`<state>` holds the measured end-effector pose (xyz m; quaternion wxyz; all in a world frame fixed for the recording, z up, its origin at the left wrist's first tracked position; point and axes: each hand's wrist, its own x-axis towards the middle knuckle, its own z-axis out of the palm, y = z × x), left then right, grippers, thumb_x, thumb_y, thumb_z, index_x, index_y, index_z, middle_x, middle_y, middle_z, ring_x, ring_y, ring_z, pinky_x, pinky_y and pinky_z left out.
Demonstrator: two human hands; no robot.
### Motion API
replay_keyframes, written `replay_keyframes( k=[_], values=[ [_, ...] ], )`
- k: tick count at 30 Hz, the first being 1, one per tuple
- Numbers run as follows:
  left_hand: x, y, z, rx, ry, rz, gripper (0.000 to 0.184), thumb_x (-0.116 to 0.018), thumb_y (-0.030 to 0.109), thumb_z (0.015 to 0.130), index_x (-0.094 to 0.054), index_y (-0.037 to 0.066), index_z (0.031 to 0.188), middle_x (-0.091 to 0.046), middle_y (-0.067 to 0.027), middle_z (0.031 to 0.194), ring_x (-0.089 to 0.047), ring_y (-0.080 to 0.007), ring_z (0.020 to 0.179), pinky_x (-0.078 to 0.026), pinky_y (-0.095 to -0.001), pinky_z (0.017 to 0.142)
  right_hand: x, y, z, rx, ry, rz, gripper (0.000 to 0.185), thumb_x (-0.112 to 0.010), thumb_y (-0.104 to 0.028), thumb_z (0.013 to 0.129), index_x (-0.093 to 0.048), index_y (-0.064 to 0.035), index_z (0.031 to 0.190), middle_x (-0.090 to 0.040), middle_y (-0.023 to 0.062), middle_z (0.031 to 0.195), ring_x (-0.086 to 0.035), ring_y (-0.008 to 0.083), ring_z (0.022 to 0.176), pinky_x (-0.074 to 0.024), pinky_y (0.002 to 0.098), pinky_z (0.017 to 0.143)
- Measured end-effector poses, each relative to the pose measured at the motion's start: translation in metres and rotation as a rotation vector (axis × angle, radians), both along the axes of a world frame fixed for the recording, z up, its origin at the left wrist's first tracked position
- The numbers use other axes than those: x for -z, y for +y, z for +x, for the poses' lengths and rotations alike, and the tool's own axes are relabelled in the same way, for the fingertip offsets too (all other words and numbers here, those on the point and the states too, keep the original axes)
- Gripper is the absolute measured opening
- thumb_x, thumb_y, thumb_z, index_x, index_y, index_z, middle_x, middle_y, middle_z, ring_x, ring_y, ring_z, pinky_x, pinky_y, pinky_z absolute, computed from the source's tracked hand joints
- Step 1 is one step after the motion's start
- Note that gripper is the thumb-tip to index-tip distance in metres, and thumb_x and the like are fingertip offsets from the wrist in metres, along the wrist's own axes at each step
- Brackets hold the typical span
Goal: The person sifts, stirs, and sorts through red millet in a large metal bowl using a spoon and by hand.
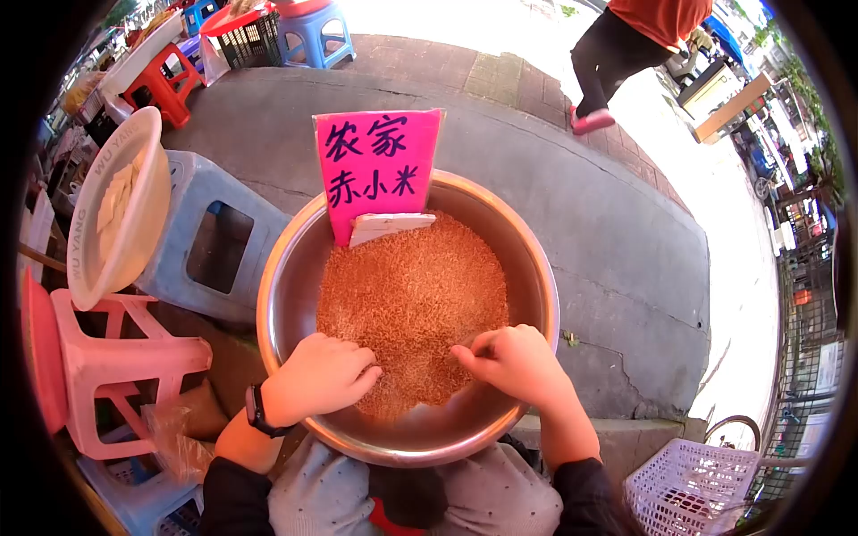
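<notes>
A wide steel bowl (pixel 541 286) sits at my lap, holding a heap of reddish-brown grain (pixel 416 295). My left hand (pixel 323 377), with a dark watch (pixel 259 409) at its wrist, reaches over the bowl's near left side. Its fingers are curled together at the grain's edge, and whatever is in them is hidden. Opposite it, my right hand (pixel 514 359) hangs over the near right side of the heap, fingers bent in toward the thumb. A pink sign (pixel 380 170) with handwritten Chinese characters stands in the grain at the far side, beside a white piece (pixel 391 227).
To the left, a cream basin (pixel 152 214) of pale blocks tilts by a blue-grey stool (pixel 183 259). A pink stool (pixel 125 353) stands nearer. A white plastic basket (pixel 688 487) is at the lower right. A person in dark trousers (pixel 617 54) walks beyond the grey pavement (pixel 617 250).
</notes>
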<state>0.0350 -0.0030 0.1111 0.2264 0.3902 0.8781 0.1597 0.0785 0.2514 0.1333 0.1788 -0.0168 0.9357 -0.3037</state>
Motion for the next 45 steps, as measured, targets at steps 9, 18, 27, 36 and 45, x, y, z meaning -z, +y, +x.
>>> replay_keyframes(
  k=[9, 18, 27, 36, 45],
  values=[
    [0.057, 0.019, 0.045, 0.237, -0.271, -0.148, 0.037, -0.048, 0.030, 0.083, -0.063, 0.003, 0.064, -0.058, -0.0169, 0.060, -0.058, -0.0351, 0.059, -0.048, -0.0427, 0.059, 0.065, -0.035, 0.013, -0.410, -0.362, -0.117, 0.038, -0.056, -0.037, 0.081, -0.065, -0.0024, 0.068, -0.059, 0.0131, 0.054, -0.062, 0.0288, 0.057, -0.0491, 0.0392, 0.061],
    [0.041, 0.024, 0.013, -0.092, 0.044, 0.168, 0.028, -0.055, 0.019, 0.081, -0.057, 0.005, 0.105, -0.060, -0.0098, 0.092, -0.058, -0.0281, 0.088, -0.045, -0.0388, 0.074, 0.058, -0.024, 0.002, 0.123, -0.075, -0.296, 0.029, -0.059, -0.024, 0.083, -0.062, 0.0026, 0.072, -0.056, 0.0163, 0.054, -0.058, 0.0258, 0.051, -0.0457, 0.0354, 0.051],
    [0.046, -0.019, -0.011, -0.166, 0.057, -0.478, 0.028, -0.050, 0.024, 0.078, -0.065, 0.004, 0.066, -0.062, -0.0166, 0.066, -0.062, -0.0325, 0.067, -0.045, -0.0439, 0.062, 0.039, 0.020, 0.008, 0.278, 0.341, 0.258, 0.018, -0.052, -0.015, 0.086, -0.052, 0.0002, 0.095, -0.062, 0.0167, 0.067, -0.063, 0.0318, 0.063, -0.0478, 0.0427, 0.056],
    [0.071, -0.015, 0.006, 0.062, -0.152, -0.270, 0.028, -0.058, 0.032, 0.071, -0.068, 0.006, 0.066, -0.059, -0.0172, 0.061, -0.059, -0.0350, 0.060, -0.048, -0.0408, 0.059, 0.095, -0.009, 0.017, 0.007, 0.095, 0.337, 0.015, -0.052, -0.010, 0.077, -0.050, 0.0044, 0.081, -0.062, 0.0171, 0.061, -0.065, 0.0296, 0.058, -0.0521, 0.0374, 0.052],
    [0.013, 0.019, -0.003, -0.105, 0.229, 0.390, 0.018, -0.060, 0.008, 0.073, -0.061, 0.002, 0.090, -0.062, -0.0126, 0.083, -0.056, -0.0310, 0.084, -0.041, -0.0403, 0.080, 0.051, 0.012, 0.010, 0.328, 0.408, -0.311, 0.015, -0.050, -0.006, 0.086, -0.058, 0.0036, 0.094, -0.055, 0.0132, 0.062, -0.055, 0.0238, 0.056, -0.0457, 0.0338, 0.060]
  ],
)
